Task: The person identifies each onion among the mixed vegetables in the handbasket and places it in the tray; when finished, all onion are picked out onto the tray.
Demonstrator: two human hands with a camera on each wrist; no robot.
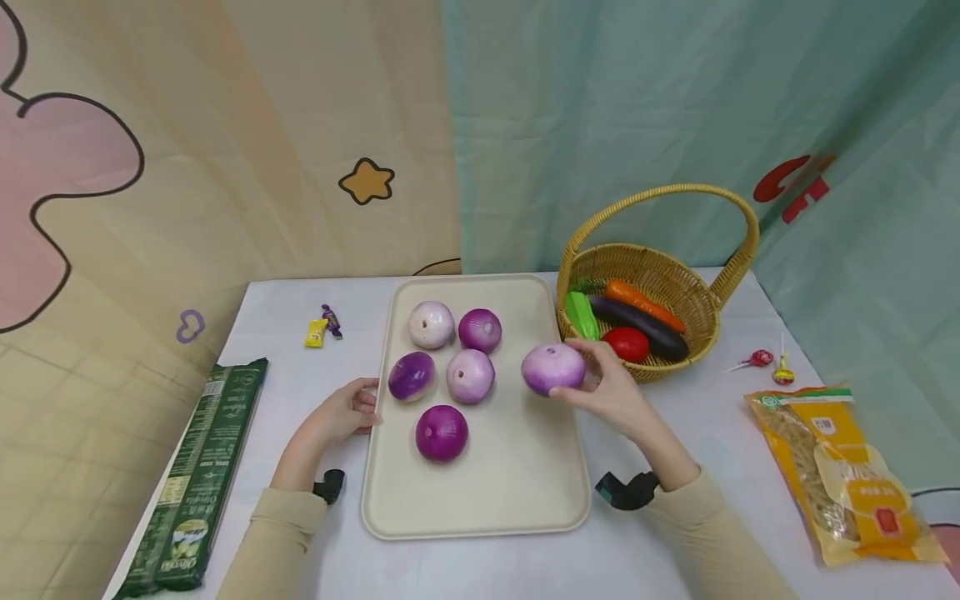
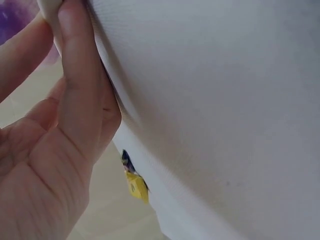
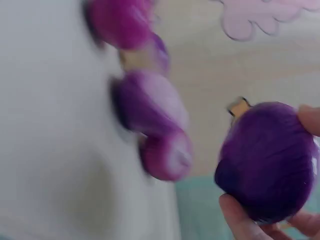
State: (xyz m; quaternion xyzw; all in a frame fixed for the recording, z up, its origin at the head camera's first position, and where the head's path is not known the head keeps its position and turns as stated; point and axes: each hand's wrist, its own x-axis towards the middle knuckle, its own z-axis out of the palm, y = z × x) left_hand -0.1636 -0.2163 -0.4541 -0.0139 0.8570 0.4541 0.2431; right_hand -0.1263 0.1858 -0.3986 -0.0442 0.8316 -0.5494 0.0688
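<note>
My right hand (image 1: 611, 387) grips a purple onion (image 1: 553, 369) between thumb and fingers, over the right side of the cream tray (image 1: 517, 492). The right wrist view shows this onion (image 3: 270, 162) raised off the tray, darker on its underside. Meanwhile my left hand (image 1: 347, 412) holds the tray's left edge; its fingers (image 2: 80, 75) lie along the rim in the left wrist view. Several more onions sit on the tray: a pale one (image 1: 431, 325) and a dark one (image 1: 480, 331) at the back, two in the middle row, and a deep purple one (image 1: 442, 433) nearer the front.
A wicker basket (image 1: 705, 333) with an eggplant, a carrot, a tomato and a green vegetable stands right behind my right hand. Lollipops (image 1: 761, 358) and a yellow pasta bag (image 1: 847, 475) lie at right. Candies (image 1: 316, 333) and a long green packet (image 1: 198, 475) lie at left.
</note>
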